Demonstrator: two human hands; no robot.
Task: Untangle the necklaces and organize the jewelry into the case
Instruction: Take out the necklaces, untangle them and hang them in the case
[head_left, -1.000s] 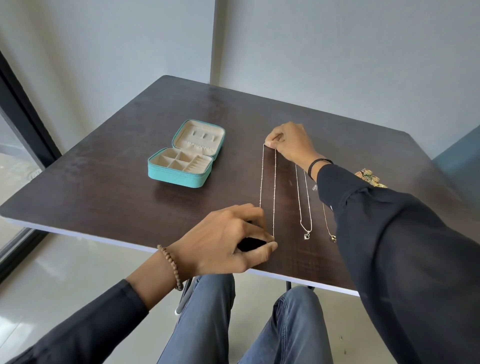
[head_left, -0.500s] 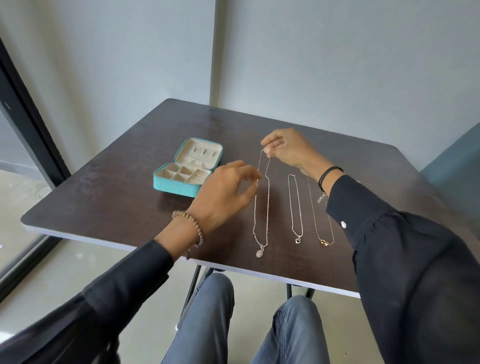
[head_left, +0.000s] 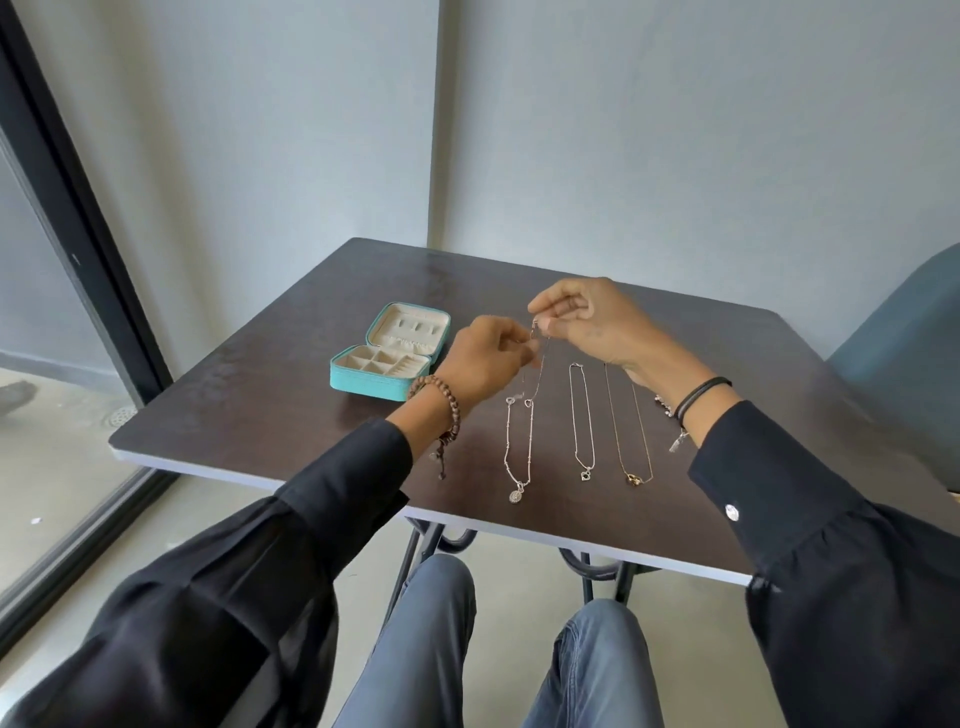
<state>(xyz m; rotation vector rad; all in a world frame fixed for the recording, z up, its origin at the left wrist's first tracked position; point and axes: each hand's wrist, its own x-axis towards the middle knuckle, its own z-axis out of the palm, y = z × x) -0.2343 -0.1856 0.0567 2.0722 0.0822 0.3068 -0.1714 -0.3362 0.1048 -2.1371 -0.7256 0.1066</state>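
Observation:
Three necklaces lie side by side on the dark table (head_left: 260, 415). The leftmost is a beaded silver necklace (head_left: 519, 452) with an oval pendant near the front edge. My right hand (head_left: 597, 327) pinches its top end, lifted off the table. My left hand (head_left: 483, 358) meets it there and pinches the same end. A thin silver necklace (head_left: 584, 421) lies in the middle and a gold necklace (head_left: 631, 431) on the right. The teal jewelry case (head_left: 384, 358) stands open to the left, its compartments holding nothing that I can see.
A small silvery item (head_left: 678, 441) lies by my right wrist, partly hidden. A blue chair (head_left: 904, 364) stands at the right. Walls close off the far side, and a dark window frame (head_left: 78, 218) runs down the left.
My left hand rose from the front edge to the top of the beaded necklace and now pinches it beside my right hand. The necklace's top end lifted off the table.

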